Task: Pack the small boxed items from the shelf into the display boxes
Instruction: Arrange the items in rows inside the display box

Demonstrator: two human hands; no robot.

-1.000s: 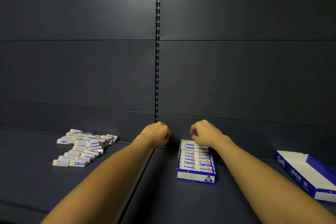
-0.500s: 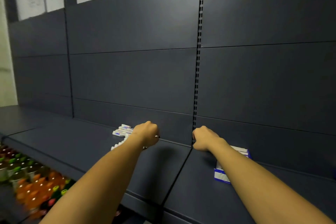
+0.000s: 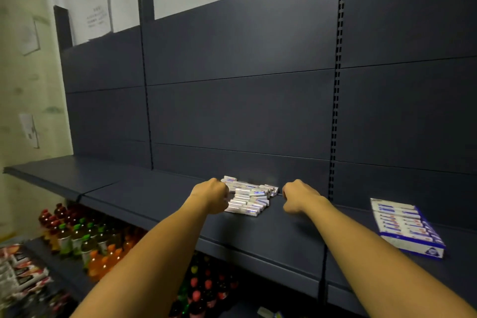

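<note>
Small boxed items (image 3: 249, 197) partly hidden behind left hand (image 3: 212, 195); both grips unclear.

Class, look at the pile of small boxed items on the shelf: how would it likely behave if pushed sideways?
The pile of small boxed items is loosely stacked, so it would probably scatter rather than move as one. Each item looks small and flat-sided, so it should slide on the shelf rather than roll. They are probably light.
</note>
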